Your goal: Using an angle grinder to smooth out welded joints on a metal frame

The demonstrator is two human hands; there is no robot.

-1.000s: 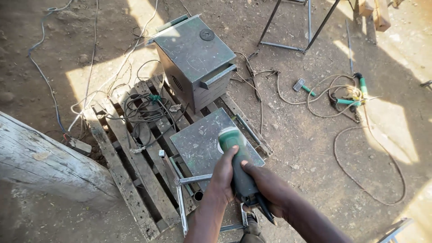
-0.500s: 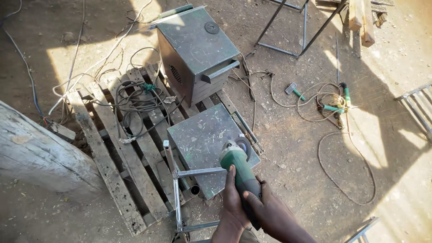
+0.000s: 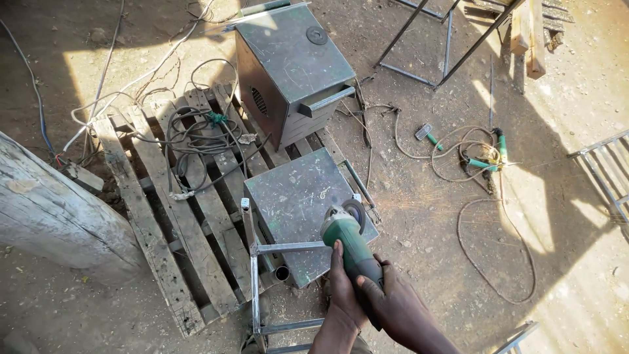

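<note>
Above metal box [image 3: 298,196], grinder [image 3: 350,242] up-left.

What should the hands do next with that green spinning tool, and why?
Probably ease the green grinder a little further along the right edge of the flat metal box. Both the left hand and right hand grip it, its disc sits at that edge, and sparks fly rightward.

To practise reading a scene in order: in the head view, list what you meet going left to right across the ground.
Wooden post → wooden pallet → green angle grinder held in both hands → hammer → metal frame.
</note>
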